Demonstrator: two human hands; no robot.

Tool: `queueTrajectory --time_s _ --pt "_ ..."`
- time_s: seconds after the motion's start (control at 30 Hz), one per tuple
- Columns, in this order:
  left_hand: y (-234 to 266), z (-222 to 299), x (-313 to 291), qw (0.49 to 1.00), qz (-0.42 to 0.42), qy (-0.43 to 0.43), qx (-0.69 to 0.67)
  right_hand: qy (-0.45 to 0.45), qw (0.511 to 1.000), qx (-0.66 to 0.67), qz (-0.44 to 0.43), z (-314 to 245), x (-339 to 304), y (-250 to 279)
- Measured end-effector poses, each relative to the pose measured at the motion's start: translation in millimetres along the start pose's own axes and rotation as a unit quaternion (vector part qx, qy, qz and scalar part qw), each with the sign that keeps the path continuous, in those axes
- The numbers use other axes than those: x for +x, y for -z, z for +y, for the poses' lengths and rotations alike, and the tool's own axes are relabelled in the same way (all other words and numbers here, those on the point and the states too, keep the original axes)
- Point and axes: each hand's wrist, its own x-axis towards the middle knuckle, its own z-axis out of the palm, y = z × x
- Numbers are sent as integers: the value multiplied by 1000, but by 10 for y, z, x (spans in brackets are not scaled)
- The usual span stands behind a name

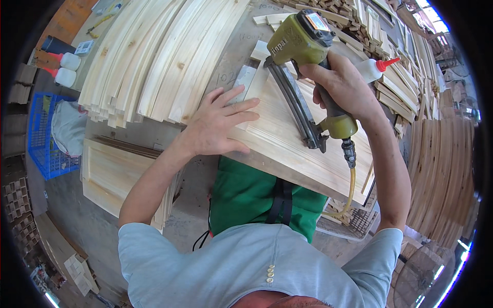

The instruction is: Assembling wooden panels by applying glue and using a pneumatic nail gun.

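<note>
Your right hand (343, 84) is clamped round the handle of the nailer (303, 61), fingers wrapped tight. The nailer is olive green with a dark magazine; its long axis runs from far left to near right, head at the far end, and the yellow hose (351, 191) leaves the handle's near end and drops past the table edge. The nose seems to press down on the panel (287, 138) near its far left corner, though the head hides the exact contact point.

Your left hand (218, 123) lies flat on the panel, fingers spread apart and pointing right, holding nothing. The panel is pale wood, lying on the table (233, 56), its grain running from far left to near right; its right end is partly covered by your arm.

Left of your hands is a stack of slats (154, 56). A glue bottle (377, 69) with a red tip lies just right of your right hand, half hidden behind it.
</note>
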Motion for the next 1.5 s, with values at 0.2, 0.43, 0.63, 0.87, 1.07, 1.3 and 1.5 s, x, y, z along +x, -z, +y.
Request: queueTrajectory --time_s 0.2,0.43,0.63,0.87,1.07,1.3,1.5 --pt "-9 20 -5 999 11 37 -25 4 1000 6 0 -50 -101 -4" --pt "-91 -40 -35 998 35 46 -31 -57 994 53 -71 -133 -686 -107" --pt "-124 -41 -54 997 54 49 -27 -78 989 40 -121 -121 -787 -351" --pt "-128 -32 -53 997 60 47 -18 -69 991 22 -112 -172 -872 -383" --pt "-131 -30 -54 997 66 41 -22 -71 989 26 -124 -177 -942 -457" --pt "-110 -18 -32 996 63 28 -52 -108 991 -22 -80 -85 -1229 -334" --pt "-100 22 -15 998 27 60 4 -194 981 24 -23 92 -1808 -74"
